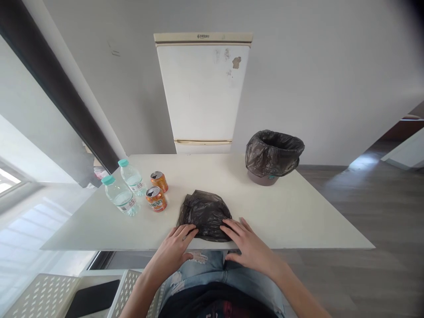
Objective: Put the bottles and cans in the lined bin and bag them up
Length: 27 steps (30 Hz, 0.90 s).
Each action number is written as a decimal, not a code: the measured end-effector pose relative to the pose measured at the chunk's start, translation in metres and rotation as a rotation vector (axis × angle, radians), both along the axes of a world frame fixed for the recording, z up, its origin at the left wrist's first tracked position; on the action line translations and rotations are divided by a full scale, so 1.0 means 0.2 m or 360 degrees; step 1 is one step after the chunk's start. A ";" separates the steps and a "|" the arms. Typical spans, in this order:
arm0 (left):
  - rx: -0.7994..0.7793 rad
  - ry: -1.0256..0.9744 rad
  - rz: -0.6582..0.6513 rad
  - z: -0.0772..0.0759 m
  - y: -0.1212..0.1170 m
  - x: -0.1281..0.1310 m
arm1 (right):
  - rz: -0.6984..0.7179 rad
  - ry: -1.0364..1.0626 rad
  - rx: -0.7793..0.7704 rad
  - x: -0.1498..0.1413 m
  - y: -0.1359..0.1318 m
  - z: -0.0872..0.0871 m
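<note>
A crumpled black plastic bag (204, 214) lies near the front edge of the white table. My left hand (177, 247) rests with its fingertips on the bag's near left side, fingers stretched out and thumb apart. On the bag's near right side, the fingers of my right hand (243, 243) lie spread, the thumb hanging below the table edge. Neither hand grips the bag; both touch it from above. What the bag may contain is hidden.
To the left stand two orange drink cans (156, 199) and two clear bottles (121, 196) with mint caps. A bin (265, 179) lined with a black bag stands at the back right. Behind the table is a white refrigerator (203, 92). A dark phone-like slab (94, 298) lies lower left.
</note>
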<state>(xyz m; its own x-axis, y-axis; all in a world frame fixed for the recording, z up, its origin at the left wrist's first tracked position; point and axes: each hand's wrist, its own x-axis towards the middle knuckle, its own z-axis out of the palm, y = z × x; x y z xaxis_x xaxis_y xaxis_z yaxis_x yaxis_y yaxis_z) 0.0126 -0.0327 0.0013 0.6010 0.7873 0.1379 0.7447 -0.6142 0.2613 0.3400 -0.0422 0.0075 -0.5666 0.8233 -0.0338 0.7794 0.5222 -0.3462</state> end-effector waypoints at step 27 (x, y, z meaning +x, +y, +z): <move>-0.0238 -0.0561 0.0207 0.14 0.06 0.06 | -0.0144 0.0554 0.0193 -0.02 0.09 -0.02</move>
